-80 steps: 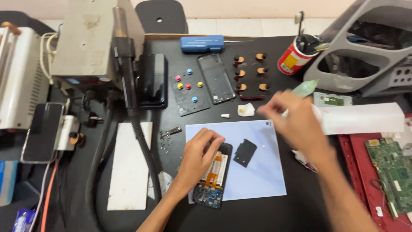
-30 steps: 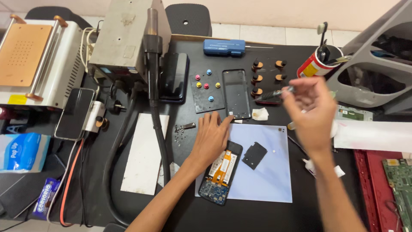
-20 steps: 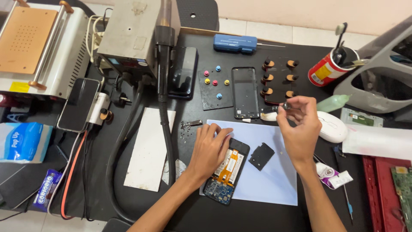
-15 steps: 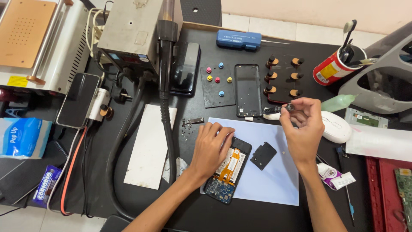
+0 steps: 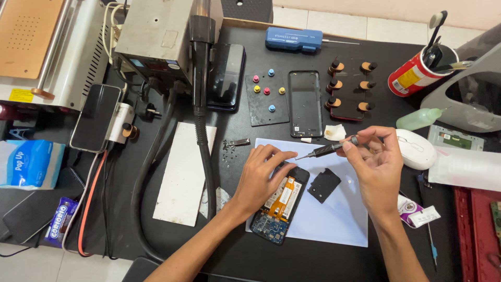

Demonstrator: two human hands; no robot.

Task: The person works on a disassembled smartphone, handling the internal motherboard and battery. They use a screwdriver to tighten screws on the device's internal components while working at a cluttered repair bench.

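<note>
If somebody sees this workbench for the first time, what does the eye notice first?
At the centre, the left hand steadies an opened phone on a pale mat, while the right hand holds a small screwdriver above it. At the upper left stands a grey machine with a thick black hose.

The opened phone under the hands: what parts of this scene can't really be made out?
- Opened phone, head view: its upper end is hidden under the left hand.
- Screwdriver tip: too small to tell whether it touches the phone or a screw.
- Screwdriver's rear end: covered by the right hand.
- Green circuit board: cut off by the right edge.
- Small parts beside the blue mat: too tiny to identify.
</note>
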